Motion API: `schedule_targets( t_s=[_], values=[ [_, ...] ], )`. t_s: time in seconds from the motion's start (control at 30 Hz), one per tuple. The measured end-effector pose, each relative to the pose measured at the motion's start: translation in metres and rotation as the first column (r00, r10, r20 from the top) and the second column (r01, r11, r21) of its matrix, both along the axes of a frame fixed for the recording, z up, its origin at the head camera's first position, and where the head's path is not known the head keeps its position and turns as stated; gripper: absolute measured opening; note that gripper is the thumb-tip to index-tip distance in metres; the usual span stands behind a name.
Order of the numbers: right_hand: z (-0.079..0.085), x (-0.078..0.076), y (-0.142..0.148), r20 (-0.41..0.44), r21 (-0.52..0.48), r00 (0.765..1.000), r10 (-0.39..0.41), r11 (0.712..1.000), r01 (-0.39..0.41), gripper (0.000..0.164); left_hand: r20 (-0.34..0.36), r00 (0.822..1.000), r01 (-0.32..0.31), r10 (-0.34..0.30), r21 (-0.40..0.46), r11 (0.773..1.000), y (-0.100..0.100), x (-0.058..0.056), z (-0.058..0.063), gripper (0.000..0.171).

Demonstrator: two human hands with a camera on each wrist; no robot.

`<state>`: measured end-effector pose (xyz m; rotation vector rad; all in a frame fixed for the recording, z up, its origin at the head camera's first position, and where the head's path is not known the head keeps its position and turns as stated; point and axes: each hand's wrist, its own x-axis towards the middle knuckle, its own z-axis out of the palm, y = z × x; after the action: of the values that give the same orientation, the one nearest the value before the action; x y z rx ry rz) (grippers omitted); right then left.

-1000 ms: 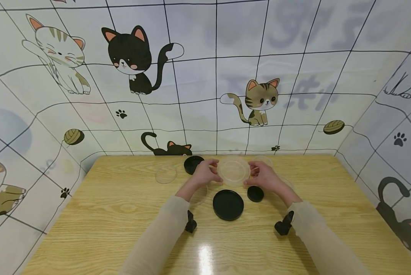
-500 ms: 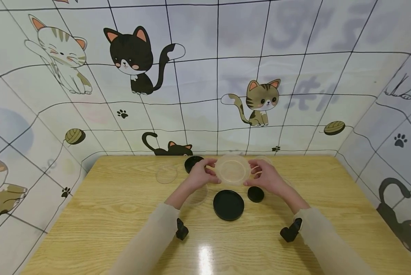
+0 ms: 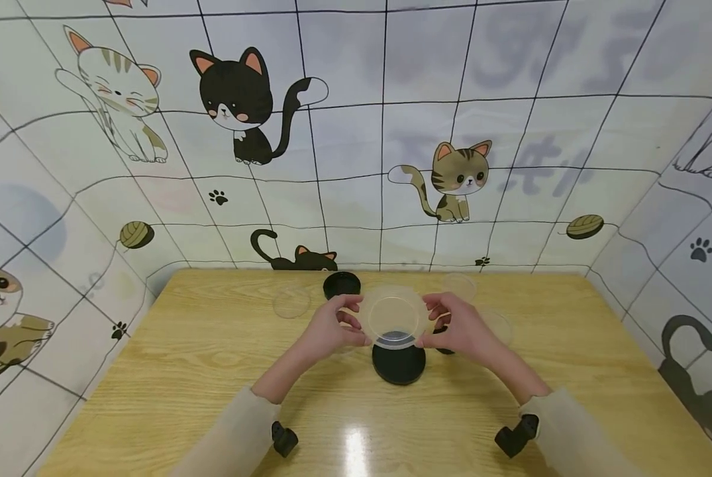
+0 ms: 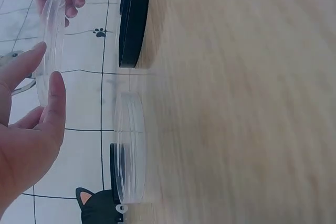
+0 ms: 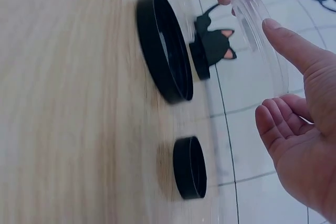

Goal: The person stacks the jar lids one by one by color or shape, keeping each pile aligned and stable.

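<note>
Both hands hold a clear round plastic lid (image 3: 391, 308) by opposite sides. My left hand (image 3: 327, 330) pinches its left edge, and my right hand (image 3: 464, 331) grips the right edge between thumb and fingers. The clear lid is up off the table in both wrist views, tilted, and overlaps the far part of a large black round lid (image 3: 399, 368) in the head view. That black lid lies on the table with its raised rim (image 5: 157, 24) upward. A small black round lid (image 5: 190, 169) is near my right hand, partly hidden by it in the head view.
Another black round lid (image 3: 342, 285) lies at the back. Clear round lids (image 3: 292, 303) lie on the wooden table (image 3: 212, 371), including one at the back right (image 3: 459, 286) and one beyond my right wrist (image 3: 499, 328). A cat-patterned cloth (image 3: 356, 146) hangs behind.
Both hands have brought the clear lid toward me, from behind the large black lid to partly overlapping it. The black lids have stayed in place.
</note>
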<state>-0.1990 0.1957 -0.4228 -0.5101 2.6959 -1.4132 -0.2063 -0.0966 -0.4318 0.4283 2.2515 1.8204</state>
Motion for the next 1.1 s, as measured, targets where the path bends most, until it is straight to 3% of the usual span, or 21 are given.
schedule_targets(
  t_s=[0.2, 0.47, 0.77, 1.1],
  values=[
    [0.000, 0.019, -0.011, 0.003, 0.010, 1.000, 0.028, 1.000, -0.028, 0.077, 0.023, 1.000, 0.009, -0.010, 0.026, 1.000, -0.014, 0.023, 0.000, 0.079],
    [-0.011, 0.039, -0.030, -0.092, -0.008, 0.987, 0.130, 0.991, -0.131, 0.073, 0.068, 0.998, 0.007, -0.008, 0.016, 1.000, -0.038, 0.057, -0.005, 0.081],
    [-0.023, 0.063, -0.052, -0.035, -0.051, 0.975, 0.218, 0.974, -0.219, 0.065, 0.127, 0.992, 0.013, -0.016, 0.022, 1.000, -0.066, 0.093, -0.005, 0.081],
    [-0.039, 0.077, -0.075, 0.018, -0.089, 0.969, 0.247, 0.966, -0.244, 0.068, 0.089, 0.996, 0.000, 0.006, -0.062, 0.998, -0.085, 0.110, -0.017, 0.081]
  ],
)
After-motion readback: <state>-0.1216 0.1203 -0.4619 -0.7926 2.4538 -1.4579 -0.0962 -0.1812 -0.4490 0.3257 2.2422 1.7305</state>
